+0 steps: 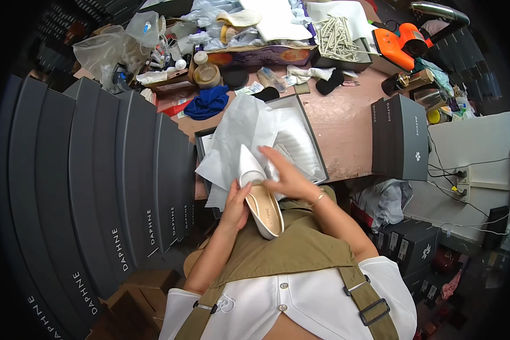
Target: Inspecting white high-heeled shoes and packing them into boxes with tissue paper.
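A white pointed-toe pump (pixel 266 212) with a beige insole tilts above my lap, toe pointing away. My left hand (pixel 234 207) is closed around its left side near the opening. On the other side my right hand (pixel 292 178) is slightly blurred, fingers stretched and apart, with the thumb close to the shoe's edge; whether it touches cannot be made out. Just beyond, an open dark grey shoe box (pixel 287 102) rests at the table's near edge. White tissue paper (pixel 238 122) spreads over its left side, and a ribbed white wrapped bundle (pixel 296 144) lies in its right side.
Tall stacks of dark shoe boxes (pixel 136 170) stand at my left; more boxes (pixel 399 136) stand right on the pink table (pixel 345 130). Behind are a blue cloth (pixel 207 103), a jar (pixel 206 73), a tray of pale sticks (pixel 338 39) and an orange tool (pixel 394 48).
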### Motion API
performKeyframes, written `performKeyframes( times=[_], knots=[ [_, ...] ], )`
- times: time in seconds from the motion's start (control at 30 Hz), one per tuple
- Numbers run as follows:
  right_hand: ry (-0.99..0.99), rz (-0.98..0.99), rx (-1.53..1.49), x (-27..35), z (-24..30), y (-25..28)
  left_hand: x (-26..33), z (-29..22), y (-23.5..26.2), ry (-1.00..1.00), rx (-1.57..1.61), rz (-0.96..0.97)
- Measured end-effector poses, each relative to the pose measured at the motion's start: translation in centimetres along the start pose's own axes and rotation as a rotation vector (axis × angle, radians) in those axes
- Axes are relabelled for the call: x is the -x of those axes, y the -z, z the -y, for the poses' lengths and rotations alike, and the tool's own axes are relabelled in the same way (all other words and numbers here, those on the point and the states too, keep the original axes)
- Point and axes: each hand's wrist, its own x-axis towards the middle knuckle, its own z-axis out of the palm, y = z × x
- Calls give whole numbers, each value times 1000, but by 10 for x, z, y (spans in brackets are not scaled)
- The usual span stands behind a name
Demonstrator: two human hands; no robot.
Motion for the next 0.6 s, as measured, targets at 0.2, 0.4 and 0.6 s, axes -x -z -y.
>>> performKeyframes(
  times=[0.2, 0.4, 0.6],
  knots=[
    [-236, 252, 723, 27, -105, -25, -1, -16, -9, 35, 47, 12],
    [-275, -21, -41, 23, -5, 22, -6, -19, -4, -74, -17, -44],
    [11, -8, 370, 5, 55, 1, -4, -24, -24, -137, 13, 129]
  ],
)
